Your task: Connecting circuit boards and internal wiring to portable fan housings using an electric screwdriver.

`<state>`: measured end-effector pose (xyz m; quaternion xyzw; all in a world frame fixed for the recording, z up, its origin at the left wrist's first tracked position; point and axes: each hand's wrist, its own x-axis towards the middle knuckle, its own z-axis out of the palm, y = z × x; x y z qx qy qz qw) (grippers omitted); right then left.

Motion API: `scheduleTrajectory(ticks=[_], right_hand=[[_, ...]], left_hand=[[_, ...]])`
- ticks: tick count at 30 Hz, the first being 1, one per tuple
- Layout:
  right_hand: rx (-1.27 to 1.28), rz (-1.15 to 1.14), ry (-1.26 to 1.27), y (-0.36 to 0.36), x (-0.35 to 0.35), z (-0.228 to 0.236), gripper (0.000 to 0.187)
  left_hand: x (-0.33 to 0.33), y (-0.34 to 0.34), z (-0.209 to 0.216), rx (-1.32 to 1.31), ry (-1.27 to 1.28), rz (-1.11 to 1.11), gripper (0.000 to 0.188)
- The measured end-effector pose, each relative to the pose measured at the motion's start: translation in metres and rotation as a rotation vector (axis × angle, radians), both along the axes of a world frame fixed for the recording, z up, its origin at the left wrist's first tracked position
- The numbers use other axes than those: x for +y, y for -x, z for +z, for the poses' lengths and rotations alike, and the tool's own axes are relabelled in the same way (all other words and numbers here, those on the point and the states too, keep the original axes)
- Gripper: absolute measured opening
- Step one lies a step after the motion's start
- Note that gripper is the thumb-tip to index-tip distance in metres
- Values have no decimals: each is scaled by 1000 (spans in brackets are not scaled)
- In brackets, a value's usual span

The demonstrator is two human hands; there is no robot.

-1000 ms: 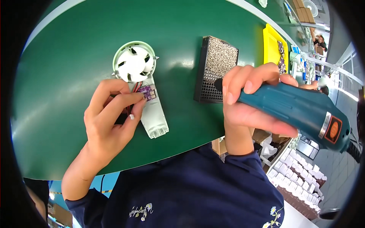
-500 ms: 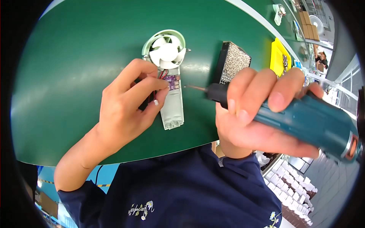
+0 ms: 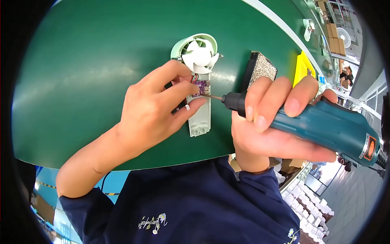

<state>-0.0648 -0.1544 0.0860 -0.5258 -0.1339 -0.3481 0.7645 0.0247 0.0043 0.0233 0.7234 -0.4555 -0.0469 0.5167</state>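
A small handheld fan lies on the green table, its round head with white blades (image 3: pixel 202 57) at the far end. Its pale, open handle shell (image 3: pixel 200 120) points toward me and carries a purple circuit board (image 3: pixel 202 85). My left hand (image 3: pixel 152 101) is closed in a pinch at the board's left edge; red and black wires and a white plug (image 3: pixel 187 107) show by its fingers. My right hand (image 3: pixel 264 142) is wrapped round a teal electric screwdriver (image 3: pixel 337 130), held sideways. The driver's thin bit (image 3: pixel 213 96) reaches the board beside my left fingertips; whether a screw sits under it cannot be made out.
Right of the fan stands a black box with a speckled metallic top (image 3: pixel 263 69). Beyond it is a yellow tray (image 3: pixel 302 69) by the table's pale edge (image 3: pixel 280 24). Shelves, cartons (image 3: pixel 335 38) and another person (image 3: pixel 346 76) appear at the far right.
The screwdriver bit has closed the gap and now meets the board. The view has shifted, so the fan appears further right. My left hand keeps its pinch.
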Motion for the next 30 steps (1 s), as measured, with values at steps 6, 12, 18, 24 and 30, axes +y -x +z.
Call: scheduleTrajectory(ticks=[6,12,18,24,30], right_hand=[[15,-37,-6,-1,2,-2,89],[1,-44,14,-3,0,-1,89],[5,-24,-21,-4,2,3,90],[-2,-10,-14,-5,-1,3,90],[24,-27,-35,-7,3,5,91]], left_hand=[[-1,0,-4,-41,29,-3,20],[0,-1,-2,-91,15,-11,20],[-1,1,-3,-39,3,-12,21],[0,1,-5,-64,24,-31,21],[0,1,-4,-53,35,-20,19]])
